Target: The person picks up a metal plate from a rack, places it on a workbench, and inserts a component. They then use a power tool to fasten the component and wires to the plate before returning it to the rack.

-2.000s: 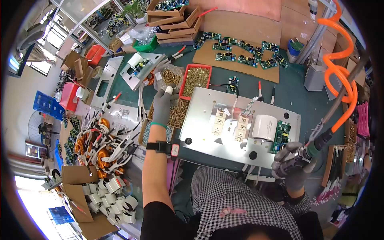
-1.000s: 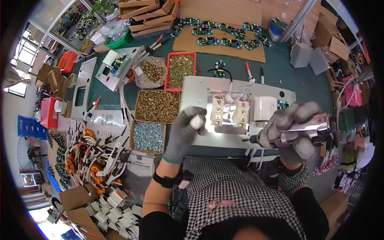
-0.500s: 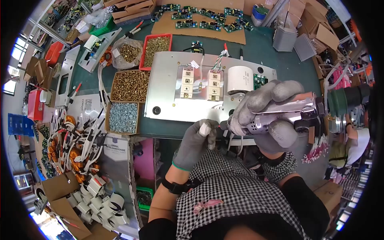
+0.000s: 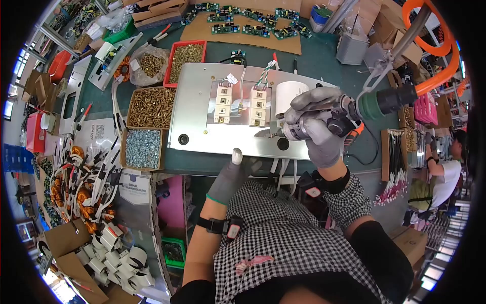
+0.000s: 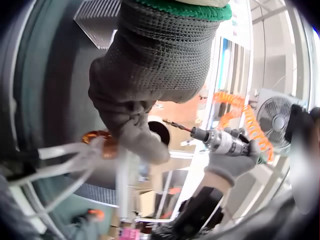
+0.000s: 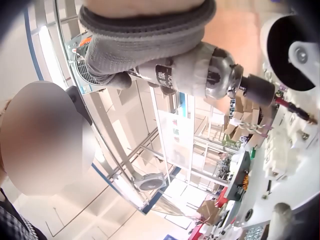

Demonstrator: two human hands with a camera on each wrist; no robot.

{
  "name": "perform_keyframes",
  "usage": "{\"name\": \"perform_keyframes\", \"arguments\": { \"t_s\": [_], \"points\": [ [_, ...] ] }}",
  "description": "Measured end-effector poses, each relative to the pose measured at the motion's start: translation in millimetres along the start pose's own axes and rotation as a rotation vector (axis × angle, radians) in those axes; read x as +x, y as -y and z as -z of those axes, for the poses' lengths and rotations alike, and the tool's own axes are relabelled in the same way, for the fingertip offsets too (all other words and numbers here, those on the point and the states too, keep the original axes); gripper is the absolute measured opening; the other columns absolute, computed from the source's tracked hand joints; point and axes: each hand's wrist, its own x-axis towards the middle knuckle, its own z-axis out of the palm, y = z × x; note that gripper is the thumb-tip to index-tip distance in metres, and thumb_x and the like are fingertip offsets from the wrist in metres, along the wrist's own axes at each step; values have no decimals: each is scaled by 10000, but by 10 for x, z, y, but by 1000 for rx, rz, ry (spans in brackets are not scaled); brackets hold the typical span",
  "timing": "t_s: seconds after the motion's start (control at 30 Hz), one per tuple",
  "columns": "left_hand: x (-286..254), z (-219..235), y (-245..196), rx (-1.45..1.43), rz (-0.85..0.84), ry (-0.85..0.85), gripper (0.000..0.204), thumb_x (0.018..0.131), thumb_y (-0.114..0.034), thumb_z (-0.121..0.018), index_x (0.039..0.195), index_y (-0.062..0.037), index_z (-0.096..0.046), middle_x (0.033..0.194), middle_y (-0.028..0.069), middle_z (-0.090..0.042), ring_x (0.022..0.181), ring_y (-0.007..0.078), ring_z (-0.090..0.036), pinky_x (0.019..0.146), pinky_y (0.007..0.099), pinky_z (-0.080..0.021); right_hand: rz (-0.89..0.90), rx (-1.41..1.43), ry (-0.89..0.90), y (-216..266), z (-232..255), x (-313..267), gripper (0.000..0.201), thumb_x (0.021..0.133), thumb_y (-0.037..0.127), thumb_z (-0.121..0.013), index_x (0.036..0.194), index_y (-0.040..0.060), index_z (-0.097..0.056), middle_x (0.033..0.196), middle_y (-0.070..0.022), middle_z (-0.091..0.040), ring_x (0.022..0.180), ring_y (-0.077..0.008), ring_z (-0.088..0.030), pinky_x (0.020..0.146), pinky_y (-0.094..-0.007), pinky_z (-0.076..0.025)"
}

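Observation:
My right hand (image 4: 324, 142) grips a pneumatic screwdriver (image 4: 295, 131) over the front of a silver metal panel (image 4: 195, 109). In the right wrist view, its thin bit (image 6: 292, 107) points down at the panel, with a small brass-coloured piece near the tip. My left hand (image 4: 232, 177) hovers just off the panel's front edge, one white-tipped finger pointing up. In the left wrist view, its other fingers fold inward; I cannot tell whether anything lies in the palm. The panel carries two cream terminal modules (image 4: 223, 109) and a white cylinder (image 4: 289, 93), partly covered by the right hand.
Left of the panel stand a box of brass screws (image 4: 150, 107), a box of silvery hardware (image 4: 144, 148) and a red tray (image 4: 186, 60). Green circuit boards (image 4: 223, 28) lie on cardboard behind. An orange coiled hose (image 4: 430, 45) hangs at right. Another person (image 4: 440, 177) sits beyond.
My left hand went from the screw boxes to the driver's tip, then drew back toward my body. The screwdriver rose from the right side, met that hand, and now points over the panel.

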Motion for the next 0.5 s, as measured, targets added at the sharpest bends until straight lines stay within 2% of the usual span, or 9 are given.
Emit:
{"name": "perform_keyframes", "arguments": {
  "t_s": [0.1,0.33,0.47,0.5],
  "points": [
    [182,-34,-137,-136,-44,79,968,783,-710,-533,1377,28,-338,1376,161,-421,1290,270,-398,1076,399,-324,-38,-21,-11,-85,50,-29,405,742,-65,-511,1128,47,-458,976,-166,-587,766,-247,-622,530,-361,-537],
    [248,-140,-55,-224,-140,-97,783,838,-573,-572,1323,22,-416,1282,150,-510,1212,252,-477,1053,388,-353,-30,-61,-23,-215,78,-69,386,749,-120,-528,1089,51,-463,903,-164,-592,732,-247,-609,518,-372,-538],
    [245,-143,-28,-264,-146,-174,724,853,-530,-580,1310,11,-429,1254,141,-526,1189,247,-493,1036,387,-371,-145,46,-69,-283,140,-128,402,734,-203,-539,1030,61,-475,838,-170,-593,697,-247,-603,494,-376,-531],
    [231,-147,-37,-260,-142,-182,714,856,-522,-582,1308,9,-430,1250,138,-528,1185,245,-495,1033,387,-374,-133,-5,-58,-270,135,-128,402,725,-208,-527,1025,53,-470,830,-170,-593,685,-246,-605,490,-372,-532]
  ]
}}
